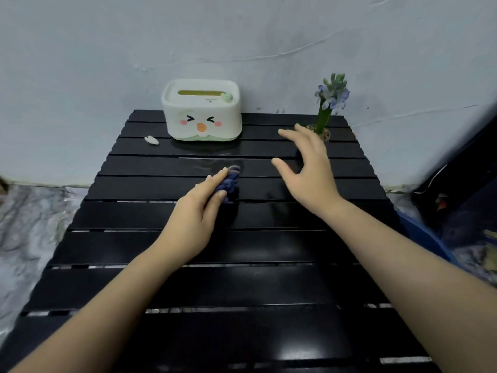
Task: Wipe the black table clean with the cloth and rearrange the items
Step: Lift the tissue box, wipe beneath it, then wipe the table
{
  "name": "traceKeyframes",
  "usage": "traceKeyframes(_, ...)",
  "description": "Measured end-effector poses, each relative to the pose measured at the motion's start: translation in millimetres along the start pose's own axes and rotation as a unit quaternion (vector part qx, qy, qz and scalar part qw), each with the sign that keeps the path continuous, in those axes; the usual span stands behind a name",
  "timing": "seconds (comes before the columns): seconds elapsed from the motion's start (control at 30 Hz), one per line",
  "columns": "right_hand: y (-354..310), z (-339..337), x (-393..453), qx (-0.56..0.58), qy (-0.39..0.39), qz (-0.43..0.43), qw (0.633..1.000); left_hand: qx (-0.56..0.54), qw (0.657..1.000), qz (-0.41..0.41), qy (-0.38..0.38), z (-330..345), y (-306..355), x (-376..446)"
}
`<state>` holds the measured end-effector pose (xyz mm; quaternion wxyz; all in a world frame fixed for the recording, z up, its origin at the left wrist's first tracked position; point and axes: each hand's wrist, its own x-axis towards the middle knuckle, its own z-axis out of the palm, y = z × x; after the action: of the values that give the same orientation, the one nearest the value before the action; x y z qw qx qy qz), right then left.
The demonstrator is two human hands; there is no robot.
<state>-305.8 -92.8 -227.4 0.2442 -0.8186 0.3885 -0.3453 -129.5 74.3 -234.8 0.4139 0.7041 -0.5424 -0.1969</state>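
Observation:
A black slatted table [269,286] fills the view. My left hand [197,211] presses a bunched dark blue cloth [230,184] onto the table's middle. My right hand [309,168] hovers open above the table, fingers spread, just in front of a small potted hyacinth [329,103] at the back right. A white tissue box with a cartoon face [201,111] stands at the back centre. A small white scrap [152,140] lies to the left of the box.
A pale wall [242,36] rises right behind the table. Crinkled silvery sheeting [29,219] covers the floor at the left. Dark fabric and a blue object [430,238] crowd the table's right side.

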Motion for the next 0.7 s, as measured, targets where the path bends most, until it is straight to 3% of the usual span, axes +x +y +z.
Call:
traceKeyframes(0.1, -17, 19, 23, 0.021, -0.058, -0.007, 0.998, -0.007, 1.0, 0.008, 0.026, -23, -4, 4)
traceKeyframes(0.27, -26, 48, 78, 0.117, -0.102, 0.075, 0.985, 0.03, 0.994, 0.016, 0.104, -74, -32, 29)
traceKeyframes(0.47, -13, 82, 132, 0.153, -0.145, 0.055, 0.976, 0.102, 0.969, -0.058, 0.218, -134, -93, 81)
traceKeyframes(0.57, -11, 104, 141, 0.186, -0.13, 0.021, 0.974, 0.14, 0.969, -0.098, 0.181, -135, -125, 102)
traceKeyframes(0.7, -7, 123, 140, 0.218, -0.087, 0.011, 0.972, 0.289, 0.947, -0.104, 0.096, -110, -147, 116)
